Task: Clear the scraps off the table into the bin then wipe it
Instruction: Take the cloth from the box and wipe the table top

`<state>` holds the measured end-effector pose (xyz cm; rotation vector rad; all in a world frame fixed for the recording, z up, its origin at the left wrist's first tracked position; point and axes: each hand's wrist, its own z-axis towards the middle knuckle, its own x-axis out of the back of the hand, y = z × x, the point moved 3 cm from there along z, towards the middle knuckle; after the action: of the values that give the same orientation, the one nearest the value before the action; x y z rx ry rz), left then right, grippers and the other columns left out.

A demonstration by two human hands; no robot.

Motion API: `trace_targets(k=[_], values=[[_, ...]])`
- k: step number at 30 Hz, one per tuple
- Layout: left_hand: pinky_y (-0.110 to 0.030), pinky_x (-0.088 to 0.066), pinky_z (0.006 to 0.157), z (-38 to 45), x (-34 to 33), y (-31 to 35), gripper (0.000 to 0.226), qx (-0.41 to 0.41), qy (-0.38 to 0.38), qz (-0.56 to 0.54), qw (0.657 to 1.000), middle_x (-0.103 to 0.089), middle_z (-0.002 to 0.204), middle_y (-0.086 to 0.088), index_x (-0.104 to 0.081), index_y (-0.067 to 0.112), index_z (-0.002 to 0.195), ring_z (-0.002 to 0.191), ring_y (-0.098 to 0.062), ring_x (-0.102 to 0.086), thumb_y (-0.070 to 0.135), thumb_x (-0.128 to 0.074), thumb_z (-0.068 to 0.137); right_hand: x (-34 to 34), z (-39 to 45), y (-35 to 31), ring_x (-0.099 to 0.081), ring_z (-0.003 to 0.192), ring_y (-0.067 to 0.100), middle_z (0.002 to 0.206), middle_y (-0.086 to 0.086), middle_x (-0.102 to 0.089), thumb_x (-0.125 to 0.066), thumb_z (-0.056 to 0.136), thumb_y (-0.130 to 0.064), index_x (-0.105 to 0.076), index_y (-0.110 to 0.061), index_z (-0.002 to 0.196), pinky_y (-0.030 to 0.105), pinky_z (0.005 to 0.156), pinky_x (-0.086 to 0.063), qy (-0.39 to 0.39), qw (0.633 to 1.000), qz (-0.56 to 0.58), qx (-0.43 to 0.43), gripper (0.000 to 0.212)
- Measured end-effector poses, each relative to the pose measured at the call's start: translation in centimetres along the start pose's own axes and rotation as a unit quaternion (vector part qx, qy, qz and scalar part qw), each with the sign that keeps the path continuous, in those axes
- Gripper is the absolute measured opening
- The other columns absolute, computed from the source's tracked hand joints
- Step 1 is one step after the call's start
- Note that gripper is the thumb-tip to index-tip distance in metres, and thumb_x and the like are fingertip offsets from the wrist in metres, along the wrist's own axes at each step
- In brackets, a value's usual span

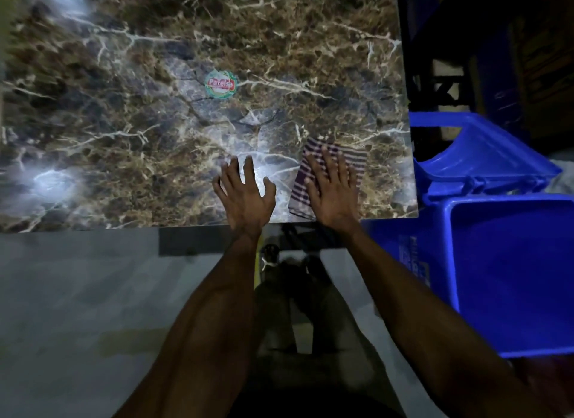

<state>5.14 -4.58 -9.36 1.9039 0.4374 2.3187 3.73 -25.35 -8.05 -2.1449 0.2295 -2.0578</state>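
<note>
1. The right hand (330,190) lies flat on a striped cloth (329,175), fingers straight and slightly spread, pressing it onto the table (155,122). The cloth sits under the palm and fingers, showing past the fingertips on the far side and at both sides of the hand.
2. The cloth is at the near right part of the table, close to the near edge and not far from the right edge.
3. The left hand (245,192) is just left of the cloth, apart from it, fingers spread and straight over the tabletop, holding nothing.
4. The tabletop has a dark brown marbled pattern with pale veins; one round sticker (221,84) lies near its middle.
5. A blue bin (512,277) stands to the right of the table, its lid (484,156) swung open on the far side.
6. The floor (77,293) is grey, and the room is dim.
7. Counted: two hands, one cloth, one bin, one sticker.
</note>
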Motion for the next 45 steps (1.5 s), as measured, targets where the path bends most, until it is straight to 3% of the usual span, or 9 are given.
trace_targets(k=[3,8,15,20,26,33,39,45], values=[[-0.059,-0.03,0.113,-0.2,0.1,0.1,0.056,0.007,-0.009,-0.005,1.0,-0.05,0.148,-0.016,-0.054,0.017,0.143,0.137,-0.041,-0.045,0.043,-0.057,0.093,0.0,-0.9,-0.2,-0.001,0.162,0.027,0.175,0.0,-0.011,-0.022,0.111,-0.052,-0.017,-0.037,0.166,0.044,0.129,0.0,-0.011,1.0,0.011,0.005,0.057],[-0.059,-0.03,0.113,-0.1,0.3,0.2,0.057,0.01,-0.011,-0.011,1.0,-0.05,0.147,-0.016,-0.053,0.017,0.142,0.136,-0.039,-0.045,0.043,-0.057,0.092,-0.2,-3.7,0.8,-0.002,0.162,0.026,0.175,-0.005,-0.006,-0.027,0.11,-0.054,-0.009,-0.045,0.165,0.052,0.129,-0.01,-0.066,0.994,0.018,0.086,0.058],[-0.056,-0.029,0.113,-0.2,-0.2,0.0,0.055,0.002,0.006,-0.001,1.0,-0.049,0.143,-0.011,-0.052,0.02,0.14,0.13,-0.034,-0.044,0.046,-0.055,0.091,-1.2,-0.9,0.6,-0.005,0.161,0.03,0.175,0.001,-0.011,-0.023,0.109,-0.055,-0.019,-0.037,0.165,0.053,0.128,-0.006,0.012,0.999,0.027,-0.011,0.059],[-0.057,-0.031,0.112,-0.1,0.1,0.2,0.055,0.005,-0.002,0.001,1.0,-0.046,0.145,-0.011,-0.052,0.021,0.139,0.132,-0.034,-0.043,0.046,-0.055,0.09,-2.0,-5.2,-0.9,0.002,0.162,0.025,0.175,-0.005,-0.002,-0.025,0.111,-0.053,-0.006,-0.045,0.165,0.051,0.129,-0.003,-0.032,0.996,0.026,0.077,0.057],[-0.056,-0.03,0.112,-0.3,0.2,0.4,0.054,0.004,-0.004,0.004,1.0,-0.046,0.144,-0.011,-0.052,0.02,0.139,0.131,-0.033,-0.042,0.045,-0.056,0.09,-1.4,-2.1,0.9,-0.002,0.162,0.026,0.175,-0.003,-0.009,-0.023,0.11,-0.055,-0.015,-0.04,0.165,0.051,0.129,-0.005,0.016,0.999,0.032,-0.024,0.058],[-0.053,-0.029,0.112,-0.2,0.3,0.3,0.054,0.003,-0.005,0.001,1.0,-0.047,0.143,-0.009,-0.053,0.021,0.138,0.13,-0.032,-0.043,0.046,-0.055,0.09,-2.2,-5.1,-0.6,0.0,0.162,0.025,0.175,-0.005,-0.002,-0.023,0.11,-0.054,-0.007,-0.044,0.165,0.051,0.129,-0.006,-0.026,0.998,0.02,0.048,0.058],[-0.054,-0.028,0.113,-0.2,0.3,0.2,0.055,0.008,-0.005,-0.019,1.0,-0.047,0.142,-0.01,-0.054,0.019,0.138,0.13,-0.033,-0.043,0.045,-0.056,0.089,-1.3,-1.9,1.9,-0.003,0.162,0.027,0.175,-0.002,-0.01,-0.02,0.108,-0.058,-0.018,-0.04,0.165,0.056,0.128,-0.01,0.018,0.997,0.03,-0.07,0.06],[-0.053,-0.027,0.114,-0.1,0.5,0.2,0.056,0.007,-0.008,-0.015,1.0,-0.047,0.143,-0.01,-0.053,0.02,0.139,0.131,-0.032,-0.043,0.046,-0.056,0.089,-2.2,-4.5,-1.1,-0.002,0.162,0.025,0.175,-0.004,-0.005,-0.022,0.11,-0.054,-0.012,-0.042,0.165,0.051,0.129,-0.007,-0.009,0.999,0.022,0.039,0.058]])
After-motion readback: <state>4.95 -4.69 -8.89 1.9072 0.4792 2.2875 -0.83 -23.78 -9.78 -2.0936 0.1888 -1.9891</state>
